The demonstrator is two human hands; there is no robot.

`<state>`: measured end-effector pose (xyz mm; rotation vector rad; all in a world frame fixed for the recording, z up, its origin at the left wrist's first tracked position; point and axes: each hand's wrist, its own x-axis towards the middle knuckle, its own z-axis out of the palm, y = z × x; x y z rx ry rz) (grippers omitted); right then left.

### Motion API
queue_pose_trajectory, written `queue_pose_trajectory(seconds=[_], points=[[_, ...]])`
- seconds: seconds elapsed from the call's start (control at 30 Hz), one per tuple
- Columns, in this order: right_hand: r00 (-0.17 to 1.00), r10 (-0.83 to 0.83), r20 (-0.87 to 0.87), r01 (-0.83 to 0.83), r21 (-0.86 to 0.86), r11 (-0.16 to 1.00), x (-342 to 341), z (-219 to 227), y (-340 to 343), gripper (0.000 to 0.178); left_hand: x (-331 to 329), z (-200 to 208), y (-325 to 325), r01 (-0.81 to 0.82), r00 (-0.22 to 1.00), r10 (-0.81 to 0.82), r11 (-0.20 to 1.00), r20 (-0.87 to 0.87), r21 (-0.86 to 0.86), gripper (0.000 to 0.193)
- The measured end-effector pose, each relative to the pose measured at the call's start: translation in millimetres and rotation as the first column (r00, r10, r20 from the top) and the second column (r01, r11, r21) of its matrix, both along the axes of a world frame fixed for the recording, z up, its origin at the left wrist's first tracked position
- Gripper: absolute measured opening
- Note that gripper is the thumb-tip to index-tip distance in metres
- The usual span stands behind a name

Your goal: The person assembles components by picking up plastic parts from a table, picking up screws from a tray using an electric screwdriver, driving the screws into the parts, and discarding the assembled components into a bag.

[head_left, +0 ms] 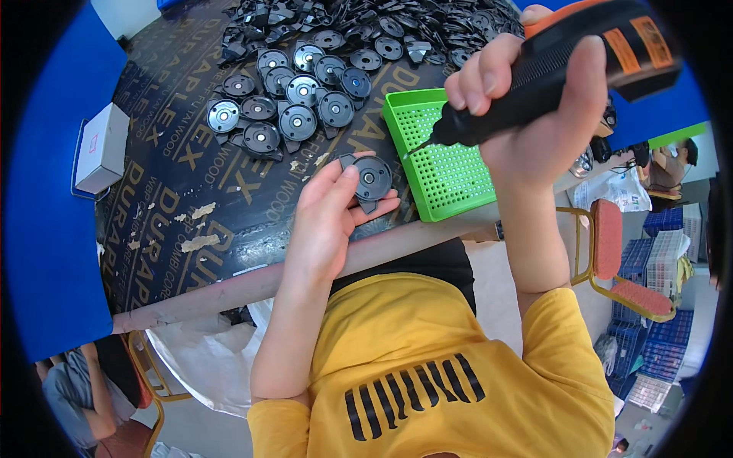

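My left hand (pixel 328 202) holds a round black plastic part (pixel 372 178) with a metal centre and small side tabs, pinched between thumb and fingers just above the table's near edge. My right hand (pixel 527 107) is wrapped round a black and orange electric screwdriver (pixel 527 84), whose thin bit points down and left over a green perforated tray (pixel 439 210). The bit is apart from the round part. Beyond my left hand, several similar round parts (pixel 296 120) lie grouped on the dark printed table (pixel 172 191).
A big heap of black parts (pixel 427 30) covers the table's far side. A white box (pixel 103 149) stands at the left by a blue panel (pixel 53 206). Red chairs (pixel 607 240) and stacked crates (pixel 664 336) are at the right. Another person (pixel 80 397) sits at the lower left.
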<state>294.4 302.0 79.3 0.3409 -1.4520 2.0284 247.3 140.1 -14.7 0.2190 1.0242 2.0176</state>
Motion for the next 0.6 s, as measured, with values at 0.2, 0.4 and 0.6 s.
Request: queue_pose_trajectory(seconds=[0.2,0.4,0.6], points=[[0.989,-0.101,0.103,0.061,0.34,0.938,6,3,-25,0.05,-1,1,0,0.016,1.0,-0.015,1.0,0.019,-0.022,0.029],[0.999,-0.003,0.032,-0.003,0.196,0.981,-4,-13,-16,0.048,0,2,0,0.016,1.0,-0.016,1.0,0.018,-0.025,0.029],[0.997,-0.057,0.043,0.044,0.27,0.962,-3,-16,-19,0.049,-1,2,-1,0.013,1.0,-0.012,1.0,0.027,-0.015,0.029]])
